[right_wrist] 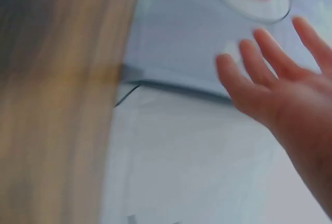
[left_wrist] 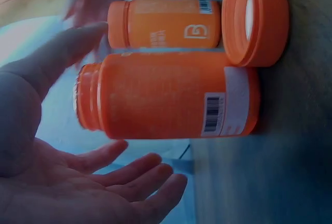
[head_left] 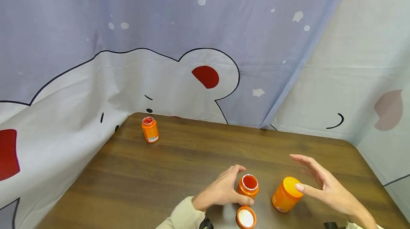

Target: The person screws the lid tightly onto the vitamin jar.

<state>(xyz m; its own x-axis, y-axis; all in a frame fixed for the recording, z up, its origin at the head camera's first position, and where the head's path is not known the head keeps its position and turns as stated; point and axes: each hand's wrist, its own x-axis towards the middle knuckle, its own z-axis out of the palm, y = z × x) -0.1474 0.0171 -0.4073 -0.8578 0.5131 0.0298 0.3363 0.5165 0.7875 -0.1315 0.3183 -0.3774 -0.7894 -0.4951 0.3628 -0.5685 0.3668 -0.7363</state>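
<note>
An uncapped orange jar [head_left: 247,194] stands upright in front of my left hand [head_left: 225,188]. Thumb and fingers of that hand spread around the jar; the left wrist view shows a gap between the fingertips and the jar [left_wrist: 171,97]. Its wall carries a white barcode label. Just nearer lies an orange screw lid [head_left: 246,217], white inside facing up. To the right, a capped orange jar [head_left: 284,197] stands upright. Beside and over its cap, my right hand [head_left: 330,188] is spread with nothing in it; whether the thumb touches the cap I cannot tell.
A second uncapped orange jar [head_left: 150,130] stands at the table's far left corner. The brown wooden table [head_left: 144,182] ends against a printed cloth [head_left: 160,79] hanging behind and at both sides.
</note>
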